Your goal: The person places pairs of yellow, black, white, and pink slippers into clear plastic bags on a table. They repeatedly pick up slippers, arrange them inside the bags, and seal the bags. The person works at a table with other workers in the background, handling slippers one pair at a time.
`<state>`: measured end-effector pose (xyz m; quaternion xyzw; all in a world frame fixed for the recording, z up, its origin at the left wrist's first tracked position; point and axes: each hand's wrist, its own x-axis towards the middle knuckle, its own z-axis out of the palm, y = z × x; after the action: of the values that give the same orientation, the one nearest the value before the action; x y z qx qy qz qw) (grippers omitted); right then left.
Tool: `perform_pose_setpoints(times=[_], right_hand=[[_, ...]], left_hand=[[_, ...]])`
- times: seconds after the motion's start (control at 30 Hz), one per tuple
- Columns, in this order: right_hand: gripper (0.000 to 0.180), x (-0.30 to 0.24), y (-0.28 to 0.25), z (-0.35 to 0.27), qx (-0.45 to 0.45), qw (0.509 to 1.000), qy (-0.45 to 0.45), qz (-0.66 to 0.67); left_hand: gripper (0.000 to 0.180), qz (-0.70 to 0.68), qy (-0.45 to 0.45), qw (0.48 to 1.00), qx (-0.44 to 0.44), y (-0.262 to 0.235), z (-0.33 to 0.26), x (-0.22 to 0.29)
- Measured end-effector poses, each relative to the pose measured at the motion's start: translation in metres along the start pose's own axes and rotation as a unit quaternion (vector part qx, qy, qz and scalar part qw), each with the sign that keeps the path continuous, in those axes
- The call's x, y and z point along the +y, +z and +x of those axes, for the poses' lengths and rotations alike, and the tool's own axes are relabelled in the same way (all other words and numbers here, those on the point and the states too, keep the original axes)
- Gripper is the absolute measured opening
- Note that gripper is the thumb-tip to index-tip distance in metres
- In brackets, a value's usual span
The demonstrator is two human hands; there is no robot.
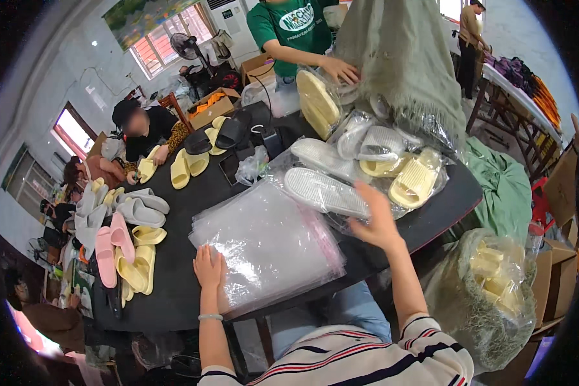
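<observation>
A stack of clear plastic bags [270,238] lies on the black table in front of me. My left hand [210,267] rests on the stack's left edge, fingers stretched out along it. To the right, my right hand [376,219] is open, thumb and fingers apart, at the end of a bagged white slipper [325,192]; whether it touches the bag I cannot tell. Beside that hand lies a bagged pale yellow slipper [415,183]. More bagged white slippers [379,143] are piled behind, against a grey-green woven sack [399,58].
Loose yellow, pink slippers [105,257] and grey slippers [141,209] stand at the table's left. Across the table, a person in green [296,32] touches a bagged yellow slipper [316,103]; another person [149,132] handles a yellow slipper. A sack of bagged slippers [495,273] stands at right.
</observation>
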<state>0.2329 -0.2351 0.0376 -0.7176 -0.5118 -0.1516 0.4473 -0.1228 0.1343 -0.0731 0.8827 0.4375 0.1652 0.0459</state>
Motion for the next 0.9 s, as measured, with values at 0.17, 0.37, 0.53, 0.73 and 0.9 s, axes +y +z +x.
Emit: perform_pose_setpoints(times=[0.17, 0.37, 0.53, 0.73, 0.9], right_hand=[[0.078, 0.030, 0.072, 0.000, -0.089, 0.982, 0.066, -0.156], [0.050, 0.052, 0.048, 0.020, 0.058, 0.980, 0.135, -0.134], [0.040, 0.003, -0.015, 0.063, 0.152, 0.975, 0.113, 0.118], [0.039, -0.058, -0.048, 0.114, -0.033, 0.948, 0.128, 0.288], [0.038, -0.093, 0.019, 0.185, -0.275, 0.912, 0.096, 0.288]], left_hand=[[0.062, 0.000, -0.004, 1.000, 0.014, 0.001, 0.000, 0.000], [0.064, -0.014, -0.012, 1.000, 0.025, 0.002, -0.002, 0.002], [0.065, -0.002, -0.009, 1.000, 0.027, 0.000, -0.003, 0.006], [0.064, -0.010, -0.010, 0.999, 0.038, -0.003, -0.004, 0.011], [0.066, 0.049, 0.019, 0.998, 0.042, 0.014, -0.007, -0.019]])
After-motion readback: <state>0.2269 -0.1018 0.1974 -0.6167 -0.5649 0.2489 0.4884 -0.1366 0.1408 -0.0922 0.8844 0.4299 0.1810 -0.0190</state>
